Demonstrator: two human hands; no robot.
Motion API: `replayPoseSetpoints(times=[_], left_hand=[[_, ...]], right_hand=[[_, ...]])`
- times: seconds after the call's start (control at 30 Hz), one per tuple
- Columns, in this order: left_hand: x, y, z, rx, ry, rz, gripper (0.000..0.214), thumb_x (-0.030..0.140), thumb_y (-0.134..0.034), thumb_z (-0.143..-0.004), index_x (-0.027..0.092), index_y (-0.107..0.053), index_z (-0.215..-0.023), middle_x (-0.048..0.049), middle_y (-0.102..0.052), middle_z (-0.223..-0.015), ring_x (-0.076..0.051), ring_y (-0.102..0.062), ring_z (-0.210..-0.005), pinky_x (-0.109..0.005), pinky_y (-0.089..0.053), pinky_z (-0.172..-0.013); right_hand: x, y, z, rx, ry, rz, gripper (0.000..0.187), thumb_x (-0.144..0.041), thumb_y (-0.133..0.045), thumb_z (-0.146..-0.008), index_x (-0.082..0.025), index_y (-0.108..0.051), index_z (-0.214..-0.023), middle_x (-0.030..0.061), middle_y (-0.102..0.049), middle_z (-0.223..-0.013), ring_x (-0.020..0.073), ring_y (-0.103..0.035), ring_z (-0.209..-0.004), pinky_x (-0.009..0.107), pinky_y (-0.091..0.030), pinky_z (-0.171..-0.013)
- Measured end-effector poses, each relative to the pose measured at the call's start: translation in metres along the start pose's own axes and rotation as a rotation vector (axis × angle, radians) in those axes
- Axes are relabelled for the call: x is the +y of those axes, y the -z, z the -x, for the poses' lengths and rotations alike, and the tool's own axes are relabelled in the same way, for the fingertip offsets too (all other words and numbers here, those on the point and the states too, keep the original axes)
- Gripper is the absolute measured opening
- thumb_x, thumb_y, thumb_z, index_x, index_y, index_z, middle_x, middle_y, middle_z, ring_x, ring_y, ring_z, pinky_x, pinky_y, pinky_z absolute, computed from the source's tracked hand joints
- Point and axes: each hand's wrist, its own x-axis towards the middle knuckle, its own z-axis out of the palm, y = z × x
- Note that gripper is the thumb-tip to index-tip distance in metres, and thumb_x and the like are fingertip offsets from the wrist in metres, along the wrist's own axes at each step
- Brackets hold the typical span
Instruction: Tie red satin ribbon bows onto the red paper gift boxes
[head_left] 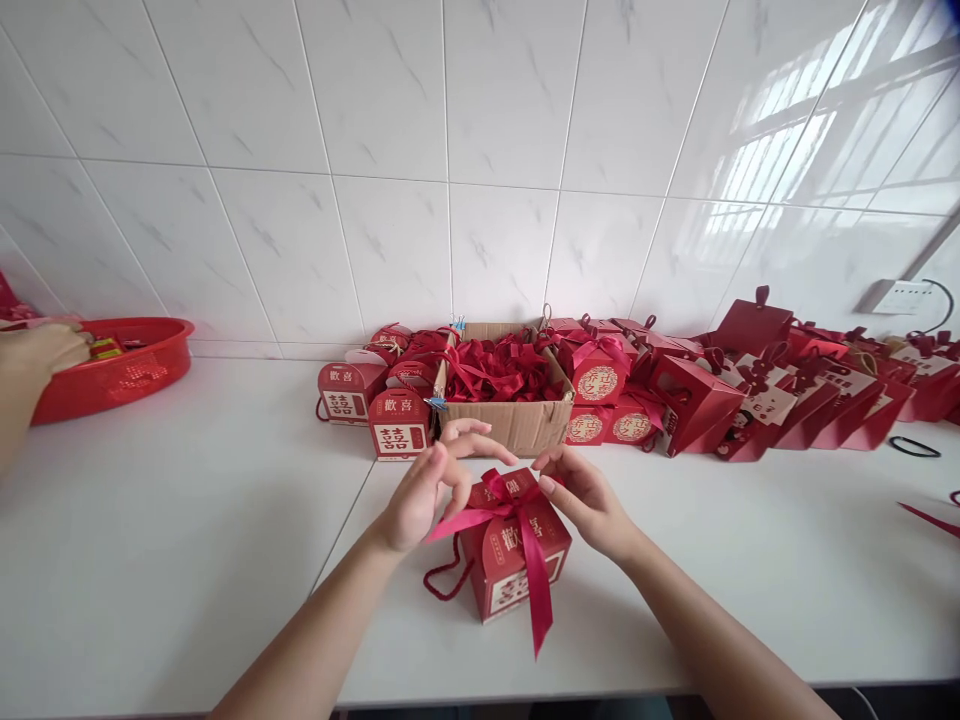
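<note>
Box: the red box (504, 565) sits on the table (225, 520), lower middle of the frame, between my hands; its far side is out of my sight.
Ribbon: the red ribbon (535, 575) crosses the top in a knot, one tail hanging down the front, another pointing left; the knot itself is hard to make out.
Cord: a dark red cord (444, 594) loops out at the box's left.
Left hand: my left hand (435, 490) is loosely spread, fingers bent near the ribbon; whether it touches, I can't tell.
Right hand: my right hand (585, 498) curls at the knot's right, thumb and fingertips close together; I can't tell if they pinch ribbon.
Carton: mid-frame, the carton (525, 428) holds tangled red strips (499, 372); my left fingers cover part of its lower edge.
Right edge: a row of packages (694, 405) overlaps and runs out of frame.
Left edge: another person's hand (56, 358), blurred and cut off, hides part of the basin (127, 378).
</note>
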Motion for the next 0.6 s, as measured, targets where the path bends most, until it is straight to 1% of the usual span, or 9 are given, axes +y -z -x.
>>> replayPoseSetpoints(times=[0.07,0.1,0.17,0.23,0.27,0.33,0.43,0.53,0.6], left_hand=[[-0.002,-0.001,-0.003,0.104,-0.024,0.126,0.072,0.056,-0.007,-0.091,0.02,-0.031,-0.034,-0.0084,-0.069,-0.095,-0.026,-0.041,-0.12,-0.04,-0.023,-0.107],[-0.003,-0.001,-0.004,0.182,-0.013,0.153,0.068,0.052,-0.009,-0.093,0.02,-0.03,-0.037,-0.0077,-0.069,-0.092,-0.025,-0.045,-0.114,-0.039,-0.027,-0.104],[-0.005,-0.001,-0.008,0.329,0.074,0.119,0.056,0.048,-0.028,-0.091,0.019,-0.03,-0.042,-0.006,-0.067,-0.086,-0.023,-0.052,-0.1,-0.036,-0.034,-0.096],[-0.007,0.0,-0.011,0.359,0.163,0.013,0.042,0.042,-0.046,-0.083,0.02,-0.039,-0.049,-0.0048,-0.065,-0.086,-0.022,-0.053,-0.091,-0.035,-0.038,-0.09],[-0.008,0.001,-0.012,0.315,0.191,-0.027,0.032,0.038,-0.048,-0.08,0.02,-0.047,-0.054,-0.0047,-0.064,-0.087,-0.022,-0.053,-0.091,-0.034,-0.038,-0.089],[-0.009,0.003,-0.013,0.14,0.221,-0.051,0.02,0.031,-0.044,-0.076,0.019,-0.06,-0.073,-0.0052,-0.064,-0.093,-0.024,-0.052,-0.098,-0.035,-0.037,-0.091],[-0.009,0.004,-0.013,-0.09,0.244,-0.03,0.037,0.021,-0.04,-0.066,0.019,-0.066,-0.093,-0.0046,-0.064,-0.105,-0.026,-0.049,-0.108,-0.036,-0.034,-0.096],[-0.007,0.002,-0.011,-0.134,0.257,-0.036,0.041,0.014,-0.043,-0.061,0.021,-0.066,-0.095,-0.0029,-0.065,-0.1,-0.023,-0.053,-0.098,-0.032,-0.039,-0.089],[-0.006,0.0,-0.011,-0.128,0.241,-0.032,0.034,0.011,-0.045,-0.063,0.02,-0.065,-0.089,-0.0026,-0.065,-0.09,-0.02,-0.055,-0.089,-0.03,-0.042,-0.082]], right_hand=[[-0.001,0.0,0.001,0.028,-0.001,0.05,0.022,-0.043,-0.052,-0.088,-0.022,-0.052,-0.094,-0.0007,-0.049,-0.073,0.0129,-0.043,-0.064,0.026,-0.035,-0.058],[-0.002,-0.001,0.001,0.044,0.004,0.071,0.023,-0.044,-0.051,-0.089,-0.022,-0.052,-0.094,0.0,-0.049,-0.075,0.0131,-0.043,-0.065,0.026,-0.036,-0.059],[-0.004,-0.001,0.0,0.067,0.048,0.124,0.022,-0.043,-0.048,-0.09,-0.023,-0.053,-0.095,0.0022,-0.051,-0.084,0.0142,-0.045,-0.069,0.028,-0.039,-0.062],[-0.006,0.0,0.001,0.061,0.141,0.204,0.017,-0.038,-0.049,-0.09,-0.023,-0.055,-0.096,0.0047,-0.054,-0.092,0.0166,-0.049,-0.077,0.03,-0.041,-0.068],[-0.007,0.0,0.001,0.048,0.192,0.249,0.014,-0.034,-0.05,-0.089,-0.023,-0.056,-0.095,0.0054,-0.054,-0.093,0.0179,-0.049,-0.08,0.032,-0.041,-0.071],[-0.008,0.001,0.002,0.019,0.266,0.299,0.011,-0.027,-0.052,-0.087,-0.023,-0.058,-0.095,0.0058,-0.056,-0.092,0.0194,-0.05,-0.083,0.033,-0.041,-0.075],[-0.005,0.003,0.002,0.029,0.218,0.166,0.019,-0.018,-0.045,-0.082,-0.023,-0.058,-0.095,0.0052,-0.055,-0.09,0.0198,-0.05,-0.083,0.033,-0.04,-0.074],[0.001,0.007,0.0,0.1,0.099,-0.062,0.031,-0.014,-0.039,-0.07,-0.022,-0.058,-0.093,0.005,-0.055,-0.091,0.0197,-0.048,-0.082,0.032,-0.039,-0.071],[0.004,0.009,-0.003,0.123,0.056,-0.153,0.031,-0.015,-0.039,-0.068,-0.021,-0.058,-0.09,0.0051,-0.054,-0.09,0.0192,-0.047,-0.079,0.031,-0.038,-0.067]])
